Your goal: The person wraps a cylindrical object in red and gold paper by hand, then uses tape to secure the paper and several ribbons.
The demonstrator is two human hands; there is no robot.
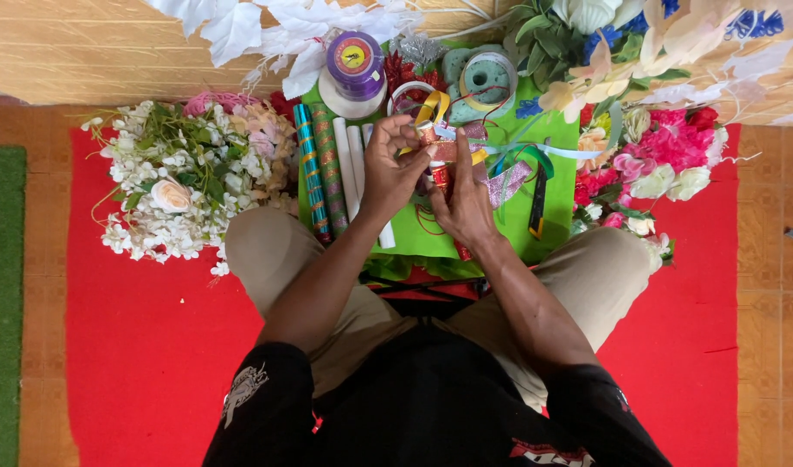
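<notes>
I sit cross-legged on a red mat with both hands raised over a green cloth. My left hand pinches the top of a slim red and gold decorated stick. My right hand wraps around the same stick lower down, with the stick's lower end poking out below the palm. Loops of gold ribbon and a strip of glittery purple ribbon hang about the stick near my fingers.
Teal, green and white rolled tubes lie left of my hands. A purple ribbon spool, a green tape roll and a dark utility knife rest on the cloth. Artificial white flowers lie left, pink ones right.
</notes>
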